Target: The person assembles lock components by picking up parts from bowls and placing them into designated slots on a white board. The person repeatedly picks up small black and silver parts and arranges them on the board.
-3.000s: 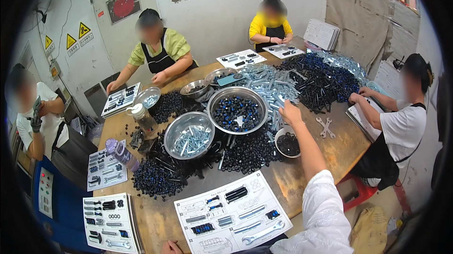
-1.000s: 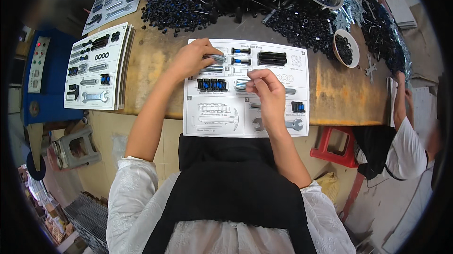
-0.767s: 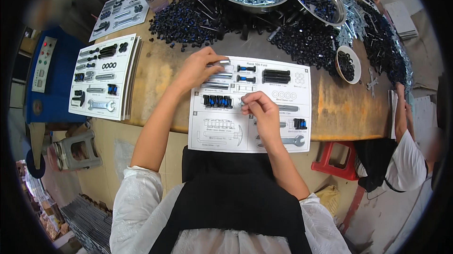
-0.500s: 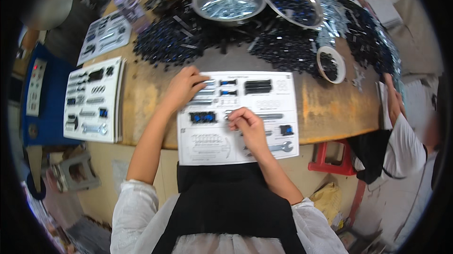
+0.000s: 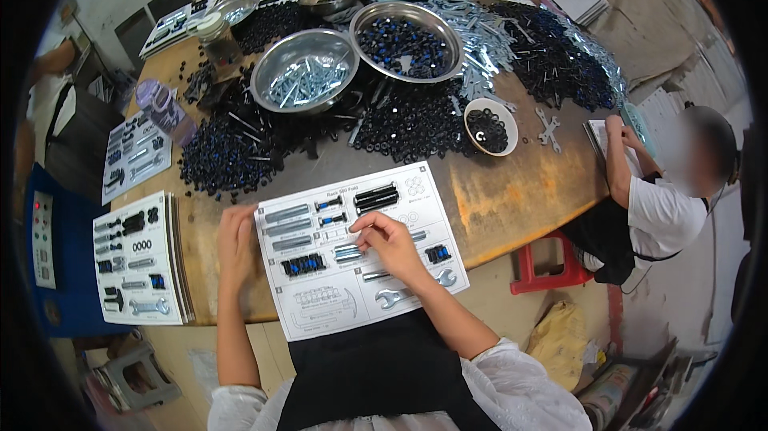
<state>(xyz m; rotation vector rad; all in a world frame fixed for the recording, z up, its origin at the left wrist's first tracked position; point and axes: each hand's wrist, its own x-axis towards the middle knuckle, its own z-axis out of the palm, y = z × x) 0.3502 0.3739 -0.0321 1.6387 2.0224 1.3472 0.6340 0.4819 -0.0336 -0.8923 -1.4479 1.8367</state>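
A white printed sheet (image 5: 436, 215) with outlined spaces lies at the table's near edge, partly over my lap. Silver rods (image 5: 290, 228), black rods (image 5: 376, 198), black-and-blue bolts (image 5: 304, 264) and an open-ended wrench (image 5: 392, 297) lie on it. At the sheet's upper left edge rests my left hand (image 5: 235, 231), its fingers stretched out with nothing in them. My right hand (image 5: 390, 245) hovers over the sheet's middle, fingers curled together above short silver rods (image 5: 347, 252). Whatever its fingertips may hold is hidden.
Metal bowls of silver screws (image 5: 308, 83) and blue-black bolts (image 5: 406, 43) stand beyond the sheet, amid heaps of black nuts (image 5: 412, 123). A white cup (image 5: 491, 127) holds small black rings. Filled sheets (image 5: 136, 263) are stacked at left. Co-workers sit at right and far side.
The view has shifted, showing more of the table's far side. My left hand has gone from the silver rods to the sheet's left edge. My right hand remains over the sheet's middle.
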